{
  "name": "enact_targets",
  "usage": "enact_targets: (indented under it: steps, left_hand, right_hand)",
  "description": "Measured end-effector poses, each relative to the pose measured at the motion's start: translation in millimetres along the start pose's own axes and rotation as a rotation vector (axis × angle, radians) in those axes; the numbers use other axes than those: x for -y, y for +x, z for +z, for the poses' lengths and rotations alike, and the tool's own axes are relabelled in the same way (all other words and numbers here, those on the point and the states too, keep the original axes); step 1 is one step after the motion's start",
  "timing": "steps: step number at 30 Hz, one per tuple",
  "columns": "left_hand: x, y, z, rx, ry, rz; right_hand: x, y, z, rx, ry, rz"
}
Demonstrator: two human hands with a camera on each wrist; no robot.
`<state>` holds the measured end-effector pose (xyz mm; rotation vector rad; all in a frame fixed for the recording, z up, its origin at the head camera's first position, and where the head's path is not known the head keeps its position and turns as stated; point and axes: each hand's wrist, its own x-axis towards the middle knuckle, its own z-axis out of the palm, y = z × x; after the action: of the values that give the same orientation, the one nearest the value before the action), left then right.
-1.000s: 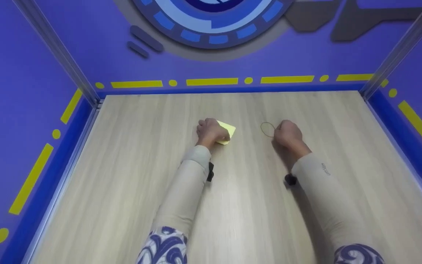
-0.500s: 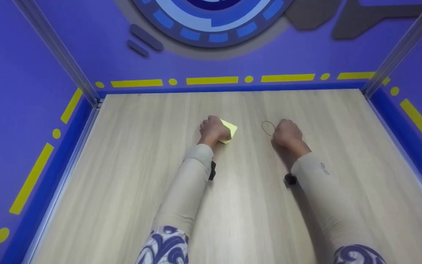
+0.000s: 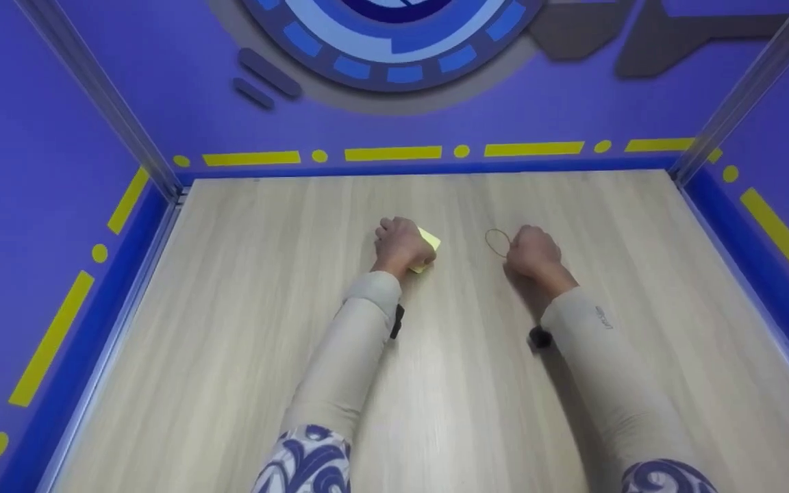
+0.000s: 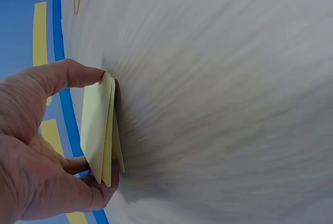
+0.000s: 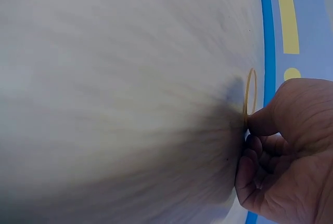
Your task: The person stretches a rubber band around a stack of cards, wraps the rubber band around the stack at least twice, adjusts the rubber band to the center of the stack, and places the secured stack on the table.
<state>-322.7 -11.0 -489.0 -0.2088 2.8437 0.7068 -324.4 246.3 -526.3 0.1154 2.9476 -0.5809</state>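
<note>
My left hand (image 3: 403, 245) grips a small stack of pale yellow sticky notes (image 4: 98, 125) near the back middle of the table. In the left wrist view the thumb presses the top edge and fingers curl under the lower end; the layers fan slightly apart. To the right, my right hand (image 3: 533, 252) pinches a thin tan rubber band (image 3: 497, 243) between thumb and curled fingers. The band's loop sticks out leftward, toward the notes, low over the table. In the right wrist view the rubber band (image 5: 251, 91) stands up above the thumb tip, its lower end hidden by the fingers.
Both hands work over a pale wood-grain table (image 3: 463, 383). A blue back wall (image 3: 394, 127) with yellow dashes rises behind it, and blue side panels (image 3: 45, 226) flank it. Dark wrist devices (image 3: 540, 337) hang below the beige sleeves (image 3: 340, 363).
My left hand has shifted slightly to the right and turned, so less of the yellow notes shows in the head view. The right hand stays nearly still, pinching the rubber band throughout.
</note>
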Motion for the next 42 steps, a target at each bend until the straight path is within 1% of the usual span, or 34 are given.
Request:
enact_targets:
  steps: [6,10,13,17,23,25,28,32,37,40,42]
  left_hand:
    - [-1.0,-1.5,1.5,0.013,0.012,-0.071]
    - [-2.1,-2.0,1.4,0.019,0.005,-0.082]
    - [-2.0,-1.3,1.3,0.01,-0.002,-0.09]
    - [0.5,0.7,0.2,0.009,-0.006,-0.072]
    - [8.4,3.3,-5.6,0.016,0.061,0.01]
    - [10.1,4.2,-8.0,0.03,0.078,0.032]
    - [11.4,6.3,-10.2,0.057,0.068,0.05]
    - [13.2,9.6,-9.2,0.083,0.029,0.034]
    - [14.2,8.5,-7.5,0.074,-0.011,0.011]
    - [12.5,7.3,-7.9,0.064,-0.034,0.007]
    - [10.6,6.6,-8.2,0.065,-0.065,-0.001]
  right_hand:
    - [-2.0,-1.1,2.4,0.013,0.005,0.012]
    - [-2.4,-0.5,2.1,0.015,0.008,0.014]
    - [-2.4,-0.7,2.2,0.021,0.009,0.009]
    - [-2.6,-0.5,2.8,0.029,0.012,0.017]
    - [0.9,0.3,2.3,0.027,0.014,0.042]
    - [2.0,0.8,2.0,0.025,0.009,0.048]
    - [2.8,1.9,1.7,0.014,0.008,0.053]
    - [1.0,2.9,2.4,0.01,0.005,0.049]
    - [0.8,3.5,3.2,0.006,0.0,0.03]
    - [1.4,3.0,2.2,0.005,0.001,0.018]
    - [1.2,2.5,0.9,0.008,0.004,0.017]
